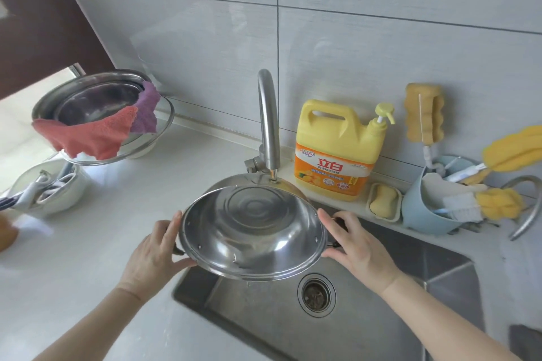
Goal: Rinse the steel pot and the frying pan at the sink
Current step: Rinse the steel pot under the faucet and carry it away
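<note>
The steel pot (252,231) is held upside down and tilted above the sink (381,302), its ringed underside facing me. A little water drips from its lower rim. My left hand (152,255) grips the dark handle on the pot's left side. On the opposite side, my right hand (360,249) grips the other handle. The faucet (268,126) arches just behind the pot, and no stream shows. No frying pan is in view that I can identify.
A yellow detergent bottle (337,152), a soap dish (384,205) and a blue holder (431,208) with brushes stand behind the sink. On the left counter are stacked steel bowls (96,99) draped with red and purple cloths, and a white bowl (44,187) holding utensils.
</note>
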The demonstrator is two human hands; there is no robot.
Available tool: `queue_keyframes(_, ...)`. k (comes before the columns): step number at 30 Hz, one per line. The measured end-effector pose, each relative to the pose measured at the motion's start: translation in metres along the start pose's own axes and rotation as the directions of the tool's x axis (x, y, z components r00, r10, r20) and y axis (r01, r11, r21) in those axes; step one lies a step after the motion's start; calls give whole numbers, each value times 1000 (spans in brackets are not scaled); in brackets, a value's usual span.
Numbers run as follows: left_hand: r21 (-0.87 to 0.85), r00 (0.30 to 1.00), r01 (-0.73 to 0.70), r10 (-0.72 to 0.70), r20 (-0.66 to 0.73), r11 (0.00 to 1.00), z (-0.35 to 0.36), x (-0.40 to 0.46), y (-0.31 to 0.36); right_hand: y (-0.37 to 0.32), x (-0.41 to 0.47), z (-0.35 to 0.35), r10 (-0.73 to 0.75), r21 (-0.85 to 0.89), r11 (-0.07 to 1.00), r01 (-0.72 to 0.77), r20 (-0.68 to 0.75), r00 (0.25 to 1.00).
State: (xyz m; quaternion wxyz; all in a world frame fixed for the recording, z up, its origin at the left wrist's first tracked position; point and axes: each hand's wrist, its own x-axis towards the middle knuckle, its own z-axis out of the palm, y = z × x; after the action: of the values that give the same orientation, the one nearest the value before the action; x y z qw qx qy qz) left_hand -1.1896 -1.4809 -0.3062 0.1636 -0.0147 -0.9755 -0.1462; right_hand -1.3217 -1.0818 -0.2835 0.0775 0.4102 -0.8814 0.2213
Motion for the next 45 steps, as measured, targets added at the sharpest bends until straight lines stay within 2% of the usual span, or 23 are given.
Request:
queue_keyframes(3,24,999,-43,43,18,999,8,10,12,10,-12,-5,24,3,1000,-24,-11,1000)
queue_keyframes(9,45,979,-201,202,-13,979,27,45,58,40,-60,-28,166,4,986,-166,-36,985)
queue_keyframes(15,41,975,-219,218,31,975,40,57,80,53,-79,-42,236,6,972,-236,-20,972)
queue_keyframes(20,35,976,-213,214,-34,977,30,45,64,41,-61,-33,148,-6,989,-149,-46,988)
queue_keyframes(26,-3,992,-114,114,-58,993,5,6,23,11,-24,-15,5,7,1000,-5,-47,999)
queue_keyframes(32,-24,994,-89,87,-65,996,-13,-3,13,-3,-16,-10,-27,14,1000,28,-46,999)
queue_keyframes(37,16,988,-156,156,-16,988,1,14,39,11,-49,-27,68,-40,997,-70,-48,997)
queue_keyframes(40,46,969,-239,241,-48,970,10,30,66,21,-77,-42,208,-16,978,-208,-24,978)
queue_keyframes(45,-4,936,-342,341,-91,940,21,50,106,33,-115,-77,261,-62,962,-265,-74,963)
